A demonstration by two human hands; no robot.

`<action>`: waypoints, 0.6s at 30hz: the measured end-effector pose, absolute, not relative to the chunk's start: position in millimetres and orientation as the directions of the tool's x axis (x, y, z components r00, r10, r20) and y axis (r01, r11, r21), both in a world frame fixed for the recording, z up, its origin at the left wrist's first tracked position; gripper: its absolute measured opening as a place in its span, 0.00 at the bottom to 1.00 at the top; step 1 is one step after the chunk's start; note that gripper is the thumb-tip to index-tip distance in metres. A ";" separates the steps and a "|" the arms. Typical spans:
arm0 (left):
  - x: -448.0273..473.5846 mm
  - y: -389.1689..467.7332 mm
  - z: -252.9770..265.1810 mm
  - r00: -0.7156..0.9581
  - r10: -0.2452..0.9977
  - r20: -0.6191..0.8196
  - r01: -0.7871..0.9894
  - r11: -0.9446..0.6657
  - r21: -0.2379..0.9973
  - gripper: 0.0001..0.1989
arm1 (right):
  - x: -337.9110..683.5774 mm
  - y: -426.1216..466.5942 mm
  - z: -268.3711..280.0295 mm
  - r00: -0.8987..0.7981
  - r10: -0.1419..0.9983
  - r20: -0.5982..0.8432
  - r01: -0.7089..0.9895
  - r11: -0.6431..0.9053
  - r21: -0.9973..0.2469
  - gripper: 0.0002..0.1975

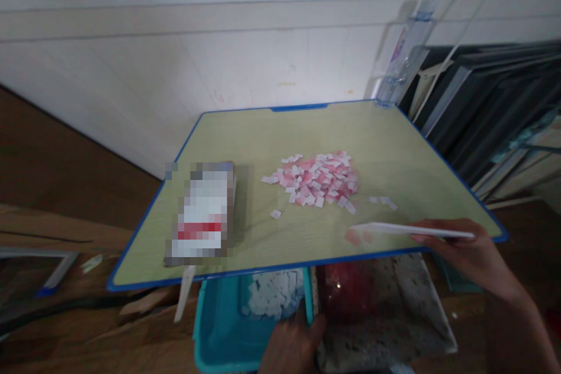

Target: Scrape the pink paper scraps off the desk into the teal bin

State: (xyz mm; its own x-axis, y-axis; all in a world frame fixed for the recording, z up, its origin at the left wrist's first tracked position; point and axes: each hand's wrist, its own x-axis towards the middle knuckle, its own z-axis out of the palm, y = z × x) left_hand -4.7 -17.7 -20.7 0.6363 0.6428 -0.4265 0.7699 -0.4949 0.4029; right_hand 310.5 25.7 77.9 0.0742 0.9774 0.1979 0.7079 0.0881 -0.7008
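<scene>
My right hand [467, 251] is closed round one end of a thin white flat tool [394, 229], seen nearly edge-on, so its exact kind is unclear. The tool's far end hovers over or touches the table near some pink smudges [358, 236]; I cannot tell which. Beyond it lies a pile of small pink and white square pieces [318, 178], with a few loose pieces around. Below the table's front edge, my left hand [291, 342] grips the right rim of a teal basin [219, 327], fingers inside, thumb outside. Small white pieces [276, 292] lie in the basin.
A blue-edged folding table [245, 134] stands against the wall. On its left rests a blurred-out rectangular object [201, 213]. A clear plastic bottle [398, 64] stands at the back right corner. Right of the basin is a speckled container [394, 310] with something red inside. Dark panels [486, 87] lean at right.
</scene>
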 end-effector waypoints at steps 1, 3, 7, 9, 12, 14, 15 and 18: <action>-4.4 -17.9 -19.9 0.637 0.642 -0.428 0.770 -0.498 0.399 0.28 | 311.0 27.0 77.6 0.080 0.978 0.194 0.706 0.081 -0.703 0.10; -3.6 -18.0 -18.1 0.629 0.642 -0.438 0.777 -0.497 0.387 0.30 | 310.6 31.0 76.6 0.096 0.977 0.189 0.705 0.067 -0.706 0.10; -2.4 -17.4 -16.5 0.602 0.633 -0.488 0.799 -0.484 0.358 0.27 | 301.4 43.4 72.3 0.128 0.975 0.179 0.707 0.037 -0.707 0.09; -2.5 -16.6 -17.1 0.617 0.625 -0.479 0.787 -0.494 0.369 0.29 | 293.8 49.2 69.9 0.138 0.975 0.177 0.698 0.031 -0.716 0.10; -2.7 -14.8 -16.5 0.631 0.610 -0.480 0.776 -0.501 0.383 0.32 | 282.6 56.0 68.3 0.146 0.973 0.181 0.671 0.037 -0.741 0.12; -2.3 -13.6 -14.0 0.629 0.602 -0.492 0.777 -0.500 0.382 0.31 | 276.6 59.6 68.9 0.128 0.976 0.176 0.652 0.051 -0.757 0.13; -2.0 -13.1 -12.5 0.630 0.599 -0.495 0.776 -0.501 0.382 0.31 | 274.1 61.2 69.7 0.111 0.979 0.170 0.643 0.060 -0.764 0.12; -1.0 -12.1 -8.4 0.632 0.602 -0.488 0.775 -0.502 0.384 0.30 | 268.9 65.5 73.3 0.046 0.988 0.147 0.618 0.087 -0.781 0.13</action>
State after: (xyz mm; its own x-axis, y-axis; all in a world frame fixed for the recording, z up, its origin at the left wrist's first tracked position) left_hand -1.0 -12.1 -8.4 0.6321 0.6022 -0.4876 0.7748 -0.5023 0.3839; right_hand 268.9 65.5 73.3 0.0464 0.9881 0.1468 0.6179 0.0871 -0.7814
